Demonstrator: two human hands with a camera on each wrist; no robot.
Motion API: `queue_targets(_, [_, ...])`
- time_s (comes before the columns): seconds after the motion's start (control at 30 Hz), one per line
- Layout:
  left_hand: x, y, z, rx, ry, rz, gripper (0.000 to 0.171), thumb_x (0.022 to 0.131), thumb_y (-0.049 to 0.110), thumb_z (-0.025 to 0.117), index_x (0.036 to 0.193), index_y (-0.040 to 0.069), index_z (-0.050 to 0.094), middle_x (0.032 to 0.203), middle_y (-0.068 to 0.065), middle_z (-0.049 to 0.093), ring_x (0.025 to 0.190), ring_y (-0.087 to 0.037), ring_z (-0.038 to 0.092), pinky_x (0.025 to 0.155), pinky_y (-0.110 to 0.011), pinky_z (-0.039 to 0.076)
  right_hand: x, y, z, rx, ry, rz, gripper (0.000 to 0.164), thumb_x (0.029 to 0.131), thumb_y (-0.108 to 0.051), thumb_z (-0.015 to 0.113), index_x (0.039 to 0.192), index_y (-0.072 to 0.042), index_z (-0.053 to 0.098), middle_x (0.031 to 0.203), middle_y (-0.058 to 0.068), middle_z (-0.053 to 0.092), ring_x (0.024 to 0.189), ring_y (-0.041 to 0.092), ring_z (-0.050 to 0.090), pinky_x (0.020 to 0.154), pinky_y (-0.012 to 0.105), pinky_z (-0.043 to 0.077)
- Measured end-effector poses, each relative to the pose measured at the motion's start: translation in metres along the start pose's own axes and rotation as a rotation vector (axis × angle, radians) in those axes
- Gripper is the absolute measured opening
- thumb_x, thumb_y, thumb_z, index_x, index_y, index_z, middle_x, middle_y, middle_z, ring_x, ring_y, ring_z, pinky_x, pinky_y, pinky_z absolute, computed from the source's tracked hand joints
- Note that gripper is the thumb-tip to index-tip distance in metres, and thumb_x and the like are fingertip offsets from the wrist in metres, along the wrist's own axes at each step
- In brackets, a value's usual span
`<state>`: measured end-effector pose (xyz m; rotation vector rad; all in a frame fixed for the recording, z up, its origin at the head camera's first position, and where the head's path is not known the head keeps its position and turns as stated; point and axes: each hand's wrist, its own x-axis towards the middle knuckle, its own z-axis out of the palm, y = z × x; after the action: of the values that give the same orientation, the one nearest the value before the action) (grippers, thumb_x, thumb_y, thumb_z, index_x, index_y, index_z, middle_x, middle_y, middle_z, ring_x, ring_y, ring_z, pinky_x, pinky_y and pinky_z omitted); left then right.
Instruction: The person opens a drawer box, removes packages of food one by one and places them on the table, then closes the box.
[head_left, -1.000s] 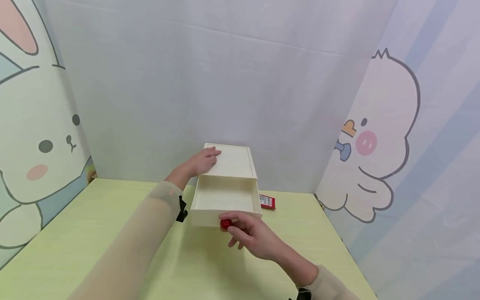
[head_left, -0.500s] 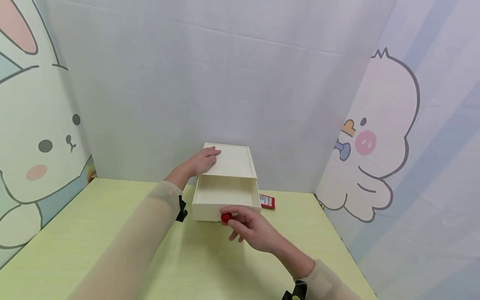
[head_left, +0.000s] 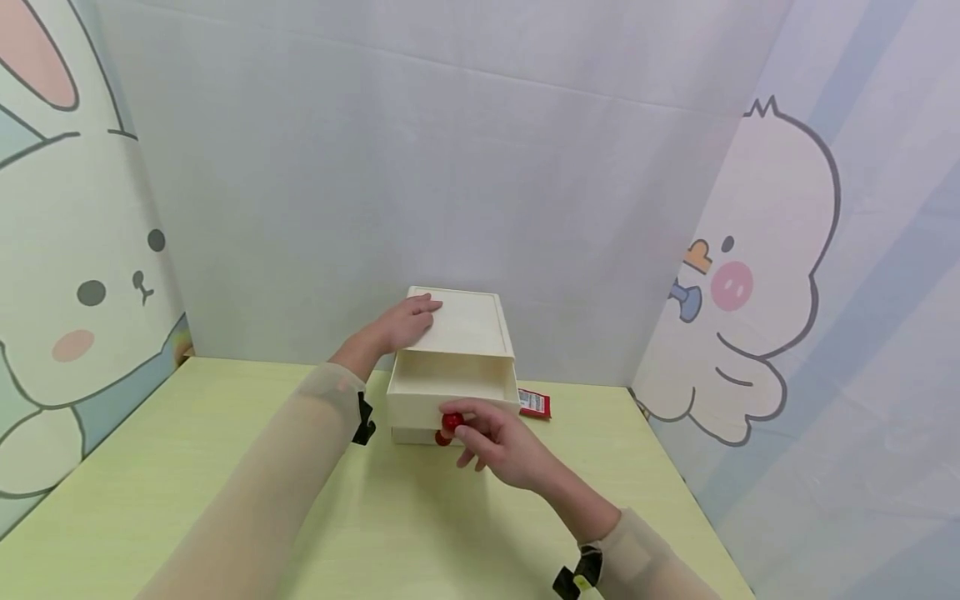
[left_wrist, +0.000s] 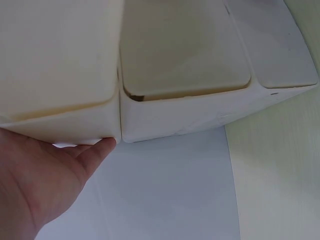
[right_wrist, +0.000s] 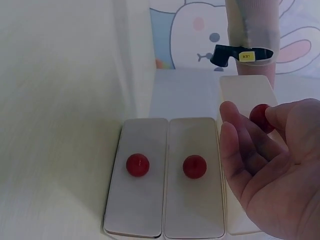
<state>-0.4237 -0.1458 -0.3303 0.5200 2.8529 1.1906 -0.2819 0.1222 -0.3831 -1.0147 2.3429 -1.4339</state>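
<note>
A white drawer cabinet (head_left: 468, 323) stands at the back of the table, its top drawer (head_left: 415, 410) partly pulled out and its visible inside bare. My left hand (head_left: 407, 323) rests on the cabinet's top near the left edge, fingers extended; the left wrist view has this hand (left_wrist: 47, 182) against the cabinet. At the drawer front, my right hand (head_left: 501, 443) pinches the round red knob (head_left: 452, 422) between thumb and fingers. Seen from the right wrist, two lower drawers (right_wrist: 192, 210) are closed, each with a red knob (right_wrist: 194, 166).
A red packet (head_left: 535, 404) with a white label lies on the table just right of the cabinet. Behind stands a grey-white curtain (head_left: 300, 208). Cartoon-printed sheets (head_left: 780, 250) flank the pale yellow table (head_left: 247, 417) on both sides.
The top drawer has slid partway back into the cabinet, my right hand moving away from me with its knob. A lower red knob has come into view. My left hand stays put.
</note>
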Motion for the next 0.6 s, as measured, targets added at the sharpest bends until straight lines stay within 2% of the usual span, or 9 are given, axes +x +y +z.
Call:
queue_targets(0.13, [0.000, 0.001, 0.000, -0.009, 0.003, 0.003, 0.059, 0.115, 0.030, 0.031, 0.170, 0.011, 0.043, 0.185, -0.013, 0.018, 0.173, -0.038, 0.010, 0.140, -0.060, 0.011, 0.004, 0.001, -0.001, 0.001, 0.013, 0.015, 0.038, 0.115, -0.021, 0.060, 0.153, -0.022, 0.063, 0.125, 0.013, 0.077, 0.083, 0.016, 0.080, 0.070, 0.040, 0.067])
queue_targets(0.37, [0.000, 0.001, 0.000, -0.002, 0.002, -0.003, 0.060, 0.115, 0.030, 0.031, 0.170, 0.012, 0.042, 0.185, -0.011, 0.018, 0.173, -0.038, 0.010, 0.140, -0.061, 0.011, 0.009, 0.004, -0.003, 0.005, 0.028, 0.028, 0.039, 0.115, -0.022, 0.060, 0.153, -0.023, 0.063, 0.126, 0.012, 0.075, 0.085, 0.022, 0.080, 0.071, 0.040, 0.066])
queue_targets(0.6, [0.001, -0.001, 0.000, 0.012, 0.005, -0.009, 0.059, 0.115, 0.031, 0.032, 0.170, 0.012, 0.043, 0.185, -0.013, 0.019, 0.173, -0.039, 0.011, 0.139, -0.061, 0.011, 0.015, 0.005, -0.003, 0.003, 0.039, 0.036, 0.039, 0.115, -0.022, 0.059, 0.153, -0.024, 0.063, 0.131, 0.020, 0.071, 0.084, 0.023, 0.079, 0.070, 0.037, 0.065])
